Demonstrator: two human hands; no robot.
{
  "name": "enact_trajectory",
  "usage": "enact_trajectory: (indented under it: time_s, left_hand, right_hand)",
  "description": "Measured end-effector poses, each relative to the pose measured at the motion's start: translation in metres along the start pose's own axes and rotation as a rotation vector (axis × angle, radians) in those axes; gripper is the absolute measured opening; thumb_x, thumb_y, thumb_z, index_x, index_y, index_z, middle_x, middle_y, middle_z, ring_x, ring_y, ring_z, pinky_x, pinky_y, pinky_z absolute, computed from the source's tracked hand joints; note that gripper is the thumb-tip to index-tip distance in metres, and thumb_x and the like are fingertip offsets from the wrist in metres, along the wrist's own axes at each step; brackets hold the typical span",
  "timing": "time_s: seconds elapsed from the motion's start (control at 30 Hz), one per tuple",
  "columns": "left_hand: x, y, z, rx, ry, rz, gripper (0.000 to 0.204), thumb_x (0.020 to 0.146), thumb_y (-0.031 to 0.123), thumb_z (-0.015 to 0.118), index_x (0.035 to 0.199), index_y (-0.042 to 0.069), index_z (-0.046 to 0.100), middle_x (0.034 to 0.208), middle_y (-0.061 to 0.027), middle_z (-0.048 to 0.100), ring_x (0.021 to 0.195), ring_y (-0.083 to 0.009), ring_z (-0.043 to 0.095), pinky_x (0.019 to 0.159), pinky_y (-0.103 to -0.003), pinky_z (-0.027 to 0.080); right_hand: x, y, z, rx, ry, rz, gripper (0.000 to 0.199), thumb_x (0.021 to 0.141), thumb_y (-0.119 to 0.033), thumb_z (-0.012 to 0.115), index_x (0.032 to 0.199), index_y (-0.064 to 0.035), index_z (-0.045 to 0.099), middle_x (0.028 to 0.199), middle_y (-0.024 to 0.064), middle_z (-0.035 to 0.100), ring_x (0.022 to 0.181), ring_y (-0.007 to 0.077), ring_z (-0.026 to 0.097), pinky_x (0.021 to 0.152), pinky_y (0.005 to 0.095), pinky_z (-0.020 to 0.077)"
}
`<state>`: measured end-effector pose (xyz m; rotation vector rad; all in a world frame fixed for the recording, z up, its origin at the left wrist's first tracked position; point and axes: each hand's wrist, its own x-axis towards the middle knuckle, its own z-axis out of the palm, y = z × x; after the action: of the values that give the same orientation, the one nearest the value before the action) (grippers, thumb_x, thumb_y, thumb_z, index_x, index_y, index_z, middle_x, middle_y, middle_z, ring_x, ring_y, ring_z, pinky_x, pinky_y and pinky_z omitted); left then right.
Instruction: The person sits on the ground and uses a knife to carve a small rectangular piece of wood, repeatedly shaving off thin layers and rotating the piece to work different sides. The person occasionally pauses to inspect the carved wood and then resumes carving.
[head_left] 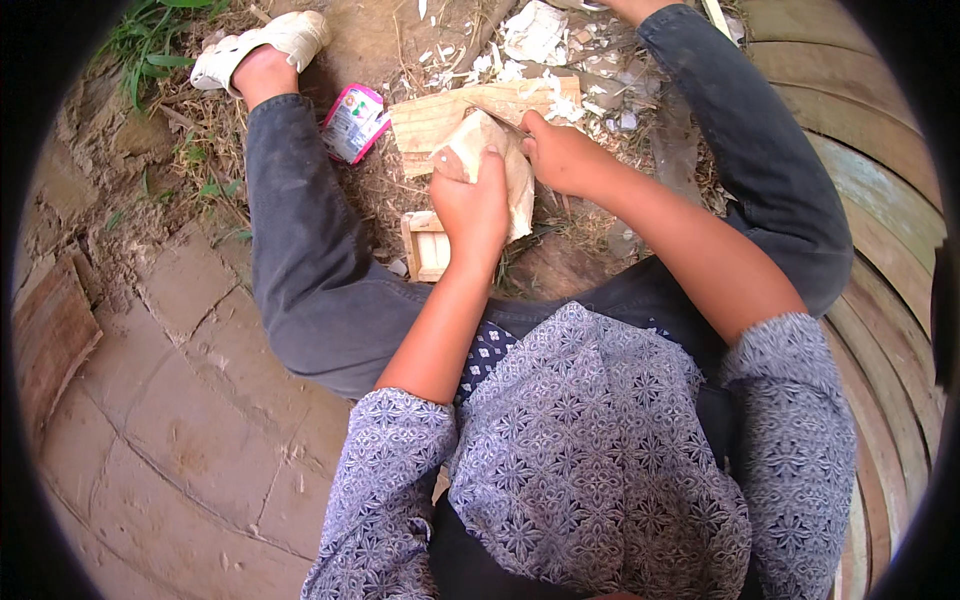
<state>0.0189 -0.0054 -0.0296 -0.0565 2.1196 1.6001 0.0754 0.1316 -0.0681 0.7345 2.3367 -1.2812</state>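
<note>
One pale wooden block (516, 182) in left hand (470, 205), right hand (562, 156) just beside.

The left hand (472, 205) grips a pale, faceted wooden block (517, 190), thumb on its upper face. The right hand (560, 155) grips a thin dark blade (498, 120), which lies along the block's far edge. A flat board (428, 118) lies on the ground (370, 35), partly behind the block. A pink-edged packet (354, 122) lies to the left of the board. A small wooden frame (430, 252) sits beside the left wrist. Pale shavings (535, 35) are scattered past the board. Legs (310, 220) in dark trousers spread on both sides of the block
</note>
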Motion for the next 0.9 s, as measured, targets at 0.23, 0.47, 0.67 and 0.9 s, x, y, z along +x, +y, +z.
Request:
enact_trajectory:
  time_s: [0.23, 0.47, 0.67, 0.9]
  left_hand:
    - [0.0, -0.009, 0.003, -0.071, 0.053, 0.119, 0.054, 0.092, 0.01, 0.066, 0.139, -0.01, 0.046, 0.123, -0.0204, 0.066, 0.113, -0.0235, 0.065, 0.099, -0.035, 0.049]
    - [0.01, -0.009, 0.003, -0.091, -0.018, 0.044, 0.071, 0.092, 0.01, 0.066, 0.149, -0.014, 0.031, 0.13, -0.0228, 0.061, 0.119, -0.0237, 0.062, 0.103, -0.034, 0.046]
    - [0.012, -0.002, 0.01, -0.102, -0.018, 0.081, 0.058, 0.091, 0.01, 0.065, 0.141, -0.012, 0.044, 0.122, -0.0179, 0.066, 0.11, -0.0221, 0.065, 0.097, -0.034, 0.049]
    - [0.011, -0.005, 0.007, -0.058, 0.009, 0.103, 0.032, 0.094, 0.015, 0.063, 0.117, -0.007, 0.063, 0.114, -0.0136, 0.07, 0.102, -0.0206, 0.066, 0.091, -0.035, 0.05]
  right_hand:
    - [-0.008, -0.019, -0.022, 0.197, -0.158, 0.183, 0.03, 0.105, -0.026, 0.047, 0.129, -0.0073, 0.05, 0.105, 0.0251, 0.07, 0.098, 0.0422, 0.069, 0.085, 0.0508, 0.0507]
    - [-0.031, -0.008, -0.011, 0.108, -0.034, -0.047, 0.03, 0.105, -0.023, 0.046, 0.128, -0.0035, 0.049, 0.105, 0.0278, 0.069, 0.102, 0.0436, 0.067, 0.087, 0.05, 0.0506]
    - [-0.002, -0.014, -0.01, -0.006, -0.098, 0.024, 0.033, 0.105, -0.025, 0.046, 0.131, -0.0054, 0.047, 0.107, 0.0296, 0.068, 0.102, 0.0459, 0.067, 0.088, 0.0533, 0.0499]
    - [0.008, -0.016, -0.016, 0.111, -0.184, 0.181, 0.037, 0.105, -0.026, 0.044, 0.135, -0.0041, 0.046, 0.106, 0.0229, 0.07, 0.081, 0.0353, 0.071, 0.072, 0.0462, 0.0574]
